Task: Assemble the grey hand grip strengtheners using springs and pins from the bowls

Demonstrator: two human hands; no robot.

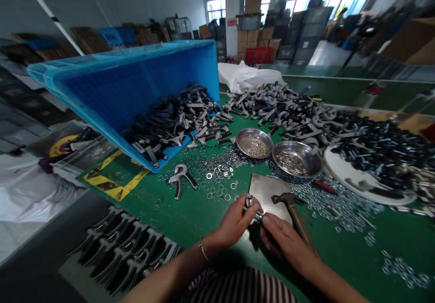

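My left hand point(234, 221) and my right hand point(283, 242) meet low in the middle of the head view, over the near edge of a grey metal plate point(263, 189) on the green table point(190, 212). Both pinch a small metal part point(253, 208) between their fingertips; the left holds its knurled end, the right its other end. A hammer point(294, 208) lies on the plate just beyond my right hand. One grey and black handle piece point(180, 180) lies alone to the left, among loose metal rings point(217, 180).
A tipped blue bin point(112, 90) spills black and grey handle pieces. Two steel bowls point(254, 142) point(297, 158) hold small metal parts. More handles are heaped behind point(288, 108), bolts on a white tray point(374, 158), assembled pieces at lower left point(125, 248).
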